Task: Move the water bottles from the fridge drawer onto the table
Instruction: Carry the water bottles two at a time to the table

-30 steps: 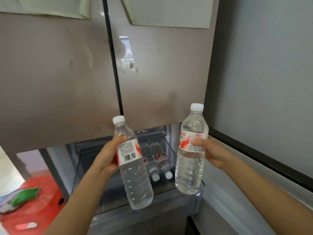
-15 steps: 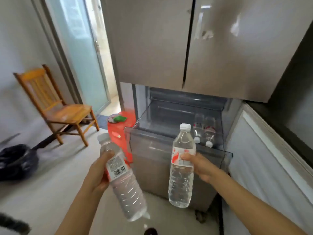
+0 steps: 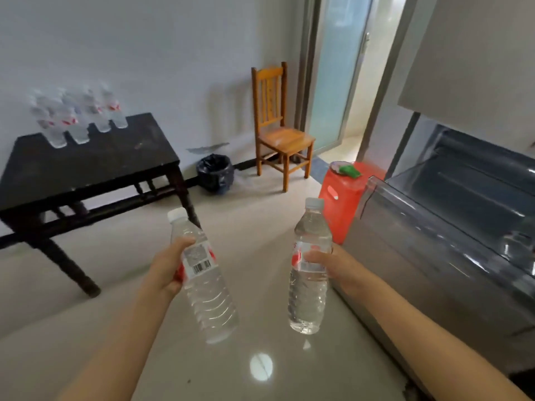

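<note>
I hold two bottles, one to a hand, so one trip carries double. My left hand (image 3: pixel 170 266) wraps the left bottle (image 3: pixel 210 296) around its label, thumb over the top of it, and the bottle leans with its cap away and to the left. My right hand (image 3: pixel 327 263) grips the right bottle (image 3: pixel 308 296) at the label too, and it stands nearly upright. I judge the mid-body grip suits full bottles: the label band is firmer than the ribbed part below. Both hang in the air over the floor, between the open drawer (image 3: pixel 434 227) on my right and the table (image 3: pixel 110 163) ahead on my left, well apart from each.

On the table's far left corner, by the wall, stands a cluster of bottles (image 3: pixel 79 123), packed close, which leaves the near and right parts bare. I make out at least four bases, but blur forbids a sure count. One chair (image 3: pixel 282 134), one bin (image 3: pixel 215 173) and one red stool (image 3: pixel 344 198) line the far side.
</note>
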A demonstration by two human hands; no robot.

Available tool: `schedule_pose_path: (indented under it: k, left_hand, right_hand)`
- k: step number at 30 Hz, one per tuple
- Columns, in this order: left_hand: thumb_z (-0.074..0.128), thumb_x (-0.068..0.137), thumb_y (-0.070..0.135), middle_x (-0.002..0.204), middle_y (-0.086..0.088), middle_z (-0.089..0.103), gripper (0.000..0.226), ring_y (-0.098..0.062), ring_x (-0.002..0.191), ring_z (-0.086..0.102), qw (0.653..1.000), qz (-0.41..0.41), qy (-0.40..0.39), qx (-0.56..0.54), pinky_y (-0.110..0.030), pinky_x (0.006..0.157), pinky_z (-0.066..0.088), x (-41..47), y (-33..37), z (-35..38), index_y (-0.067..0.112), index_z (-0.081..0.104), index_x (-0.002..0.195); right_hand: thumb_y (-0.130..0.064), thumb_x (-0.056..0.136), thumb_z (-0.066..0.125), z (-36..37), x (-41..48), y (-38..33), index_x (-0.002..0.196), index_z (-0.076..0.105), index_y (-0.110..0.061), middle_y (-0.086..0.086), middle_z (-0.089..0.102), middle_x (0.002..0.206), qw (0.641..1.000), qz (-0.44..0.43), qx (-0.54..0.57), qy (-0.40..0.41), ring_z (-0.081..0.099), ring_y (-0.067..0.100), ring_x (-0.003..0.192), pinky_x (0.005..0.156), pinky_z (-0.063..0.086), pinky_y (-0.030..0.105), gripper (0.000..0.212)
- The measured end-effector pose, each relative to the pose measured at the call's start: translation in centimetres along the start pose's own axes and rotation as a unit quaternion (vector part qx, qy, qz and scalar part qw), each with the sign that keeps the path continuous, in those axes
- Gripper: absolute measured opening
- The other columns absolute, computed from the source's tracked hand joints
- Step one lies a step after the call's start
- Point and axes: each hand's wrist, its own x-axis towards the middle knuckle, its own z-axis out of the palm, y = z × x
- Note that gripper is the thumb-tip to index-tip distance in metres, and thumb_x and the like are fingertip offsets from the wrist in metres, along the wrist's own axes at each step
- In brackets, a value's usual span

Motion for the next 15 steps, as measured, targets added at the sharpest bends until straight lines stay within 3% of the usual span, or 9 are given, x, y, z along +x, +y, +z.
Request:
schedule_pose_path:
  k: [3,7,10,13,15]
  left_hand:
    - [0.063,0.074,0.012,0.066,-0.007,0.068,0.016,-0.021,0.064,0.066,0.999,0.029,0.003,-0.037,-0.041,0.071,0.052,-2.2,1.1,-3.6,0.008,0.058,0.088]
    - [0.071,0.060,0.014,0.070,-0.006,0.067,0.028,-0.018,0.063,0.067,0.995,0.073,-0.006,-0.067,-0.035,0.065,0.057,-5.2,2.5,-9.8,0.010,0.059,0.085]
    - [0.074,0.056,0.017,0.085,-0.012,0.064,0.040,-0.023,0.071,0.067,0.995,0.078,0.017,-0.066,-0.040,0.072,0.057,-7.2,3.9,-15.7,0.009,0.059,0.093]
    - [0.077,0.040,0.023,0.083,-0.012,0.063,0.058,-0.024,0.073,0.065,0.993,0.104,0.041,-0.046,-0.045,0.081,0.052,-9.7,6.0,-21.8,0.009,0.058,0.093]
    - [0.077,0.045,0.016,0.084,-0.011,0.064,0.051,-0.024,0.073,0.066,0.991,0.118,0.061,-0.035,-0.045,0.080,0.052,-11.2,7.0,-25.3,0.010,0.057,0.091]
  right_hand:
    - [-0.036,0.051,0.075,3.7,0.5,-1.3,0.095,0.066,-0.017,0.006,0.069,0.090,0.999,-0.023,-0.022,-0.034,0.064,0.024,0.086,0.086,0.048,0.043,0.048]
    - [-0.039,0.046,0.074,9.2,0.8,-1.9,0.095,0.065,-0.019,0.001,0.071,0.087,0.997,-0.025,-0.032,-0.068,0.066,0.019,0.083,0.081,0.051,0.038,0.054]
    - [-0.044,0.043,0.073,14.2,0.8,-1.7,0.097,0.063,-0.017,0.001,0.069,0.086,0.996,-0.027,-0.031,-0.076,0.064,0.019,0.081,0.072,0.050,0.032,0.061]
    - [-0.044,0.040,0.072,20.4,0.0,-1.1,0.097,0.062,-0.017,0.000,0.067,0.084,0.997,-0.024,-0.025,-0.068,0.064,0.018,0.078,0.066,0.049,0.028,0.064]
    - [-0.045,0.038,0.072,23.8,-0.6,-0.5,0.096,0.061,-0.018,-0.002,0.068,0.081,0.997,-0.025,-0.016,-0.071,0.064,0.016,0.076,0.064,0.049,0.026,0.064]
